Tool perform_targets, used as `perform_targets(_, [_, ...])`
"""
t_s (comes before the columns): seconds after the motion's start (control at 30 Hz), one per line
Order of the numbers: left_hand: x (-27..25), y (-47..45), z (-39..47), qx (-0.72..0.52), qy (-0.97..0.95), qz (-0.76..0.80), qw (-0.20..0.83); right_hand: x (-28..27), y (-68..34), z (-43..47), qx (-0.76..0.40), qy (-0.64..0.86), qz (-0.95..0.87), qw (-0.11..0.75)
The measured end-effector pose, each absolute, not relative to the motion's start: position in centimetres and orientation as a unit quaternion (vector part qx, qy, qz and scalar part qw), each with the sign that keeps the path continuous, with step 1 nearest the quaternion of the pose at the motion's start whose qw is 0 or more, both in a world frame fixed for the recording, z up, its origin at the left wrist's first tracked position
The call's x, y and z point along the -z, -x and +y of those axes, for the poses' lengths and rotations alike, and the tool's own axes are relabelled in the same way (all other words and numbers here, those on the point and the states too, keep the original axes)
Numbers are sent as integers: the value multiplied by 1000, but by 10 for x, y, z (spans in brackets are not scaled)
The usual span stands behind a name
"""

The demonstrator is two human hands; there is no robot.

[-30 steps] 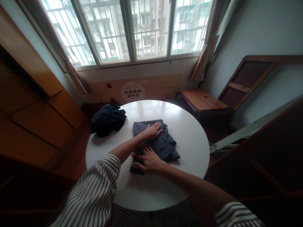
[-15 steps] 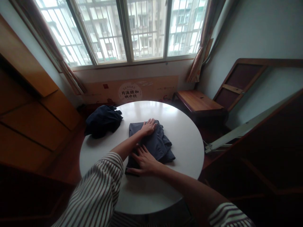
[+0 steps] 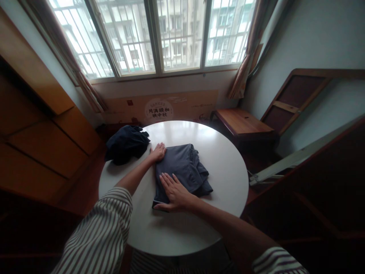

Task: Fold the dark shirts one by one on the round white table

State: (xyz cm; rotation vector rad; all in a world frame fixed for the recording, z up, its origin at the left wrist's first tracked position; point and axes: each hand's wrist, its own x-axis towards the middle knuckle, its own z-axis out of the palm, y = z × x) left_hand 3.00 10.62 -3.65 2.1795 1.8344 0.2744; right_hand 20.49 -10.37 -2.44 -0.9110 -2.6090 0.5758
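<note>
A grey folded garment [image 3: 182, 163] lies on the round white table [image 3: 171, 236], its right side in uneven layers and a dark band with a pale line showing at its near left corner. My left hand [image 3: 158, 152] rests at the garment's far left corner, fingers stretched out. Lower down, my right hand [image 3: 173, 193] lies flat with fingers spread on the near left part of the cloth. Neither hand grips anything. Part of the cloth is hidden under my right hand.
A crumpled dark navy garment [image 3: 127, 144] sits at the table's left edge. Beyond the table to the right is a wooden stool [image 3: 242, 121]. Wooden cabinets [image 3: 45, 152] stand on the left, and a barred window [image 3: 156, 38] is ahead.
My left hand has moved left across the garment, from its far right part to its far left corner. My right hand stays at nearly the same place on the cloth.
</note>
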Motion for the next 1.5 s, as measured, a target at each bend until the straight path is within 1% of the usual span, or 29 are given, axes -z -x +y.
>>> perform_targets(0.13, [42,-33,118,-156,-740,642,120,19,-207,-99,-226,319,-904,174])
perform_targets(0.17, [43,-31,118,-178,-736,643,112,16,-209,-96,-238,324,-896,190])
perform_targets(0.23, [45,-26,115,-224,-730,639,93,9,-217,-85,-245,356,-867,248])
perform_targets(0.3, [47,-17,108,-266,-727,629,74,2,-231,-72,-210,419,-825,314])
perform_targets(0.37, [51,-9,96,-298,-727,615,63,-5,-251,-58,-139,515,-776,337])
perform_targets(0.43, [56,-3,84,-316,-732,601,59,-9,-272,-46,-84,624,-720,293])
perform_targets(0.53, [62,0,69,-337,-742,576,65,-10,-294,-34,-97,721,-663,178])
perform_targets(0.57, [63,0,66,-343,-743,570,69,-10,-298,-32,-111,727,-660,153])
perform_targets(0.63, [63,-1,63,-353,-743,564,75,-8,-299,-30,-121,715,-675,139])
perform_targets(0.87, [62,-2,63,-356,-748,554,80,-5,-294,-29,-100,684,-694,200])
perform_targets(1.03, [61,-3,63,-352,-752,552,77,-1,-297,-25,-116,671,-714,163])
perform_targets(1.27, [58,-5,62,-348,-756,550,67,1,-305,-20,-150,663,-719,147])
perform_targets(1.33, [58,-5,61,-350,-755,551,70,1,-305,-20,-149,660,-716,173])
perform_targets(1.43, [57,-6,61,-351,-751,554,73,-1,-305,-15,-135,643,-709,256])
perform_targets(1.5, [56,-6,60,-352,-750,555,74,-4,-306,-7,-123,641,-707,273])
